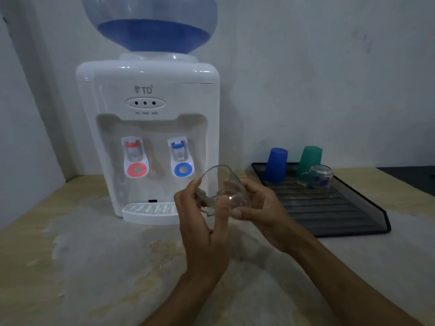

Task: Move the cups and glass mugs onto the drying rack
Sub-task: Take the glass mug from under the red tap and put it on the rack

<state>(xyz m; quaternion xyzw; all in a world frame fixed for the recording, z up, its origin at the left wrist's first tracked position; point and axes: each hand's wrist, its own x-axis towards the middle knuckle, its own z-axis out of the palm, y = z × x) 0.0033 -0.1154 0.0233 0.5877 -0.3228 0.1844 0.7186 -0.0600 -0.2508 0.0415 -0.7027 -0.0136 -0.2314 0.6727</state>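
— Glass mug [223, 189], clear, tilted, its open mouth up toward eleven o'clock: who has it?

— Both hands. The left hand [202, 229] has fingers curled round the rim side and its thumb up along the near wall; the right hand [256, 208] wraps the base end from three o'clock, fingers closed on the glass. It is held above the counter, touching nothing else.

— Where is that, on the whole?

— Just in front of the water dispenser [148, 137], over the right end of its white drip tray [150, 211]. The blue tap [181, 158] sits at twelve o'clock from the mug, the red tap [135, 158] at ten.

— And the drying rack?

— The black mesh rack [341, 215] lies at three o'clock from the hands, near the right hand but apart from it. Three things stand on its far end, all upside down: a blue cup [276, 164], a green cup [309, 160], and a second glass mug with blue spots [317, 180], just in front of the green cup.

— Anything between hands and rack?

— Only bare counter [94, 255], pale and blotchy. The near half of the rack holds nothing. A big blue water bottle [150, 27] sits atop the dispenser, and a grey wall [306, 78] runs behind.
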